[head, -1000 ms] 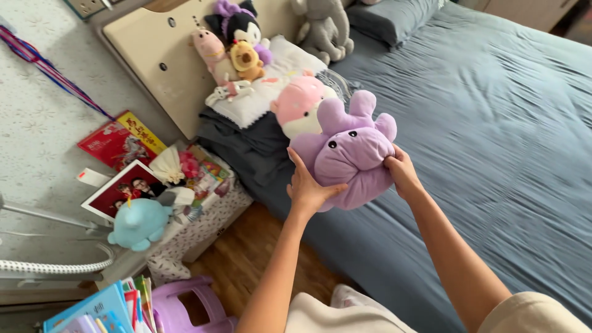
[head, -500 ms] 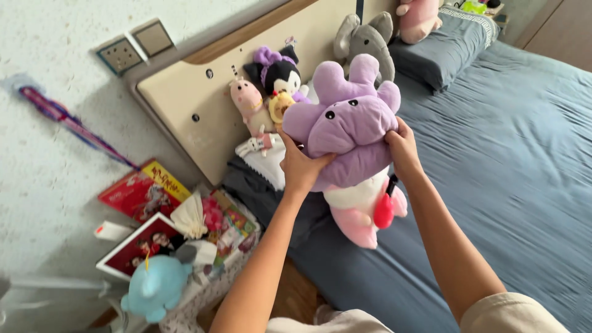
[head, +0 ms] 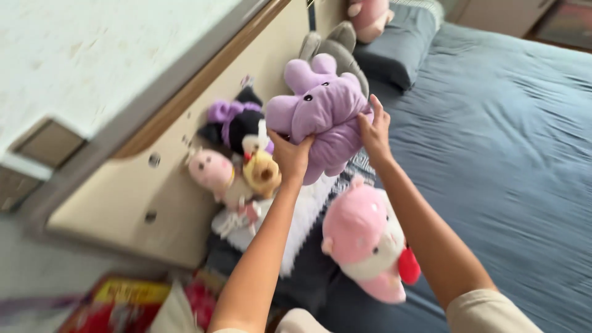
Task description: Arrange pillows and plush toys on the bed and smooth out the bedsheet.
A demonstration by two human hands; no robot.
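Both hands clamped on purple plush [head: 320, 111]: left hand [head: 290, 157] at 7 o'clock, right hand [head: 373, 132] at 4. Pink plush [head: 361, 240] lying below on bed [head: 493, 154].

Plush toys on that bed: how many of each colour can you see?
Purple: 1, the purple plush held in left hand and right hand.
Pink: 3.
Grey: 1.
Black and white: 1.
Yellow: 1.
Total: 7
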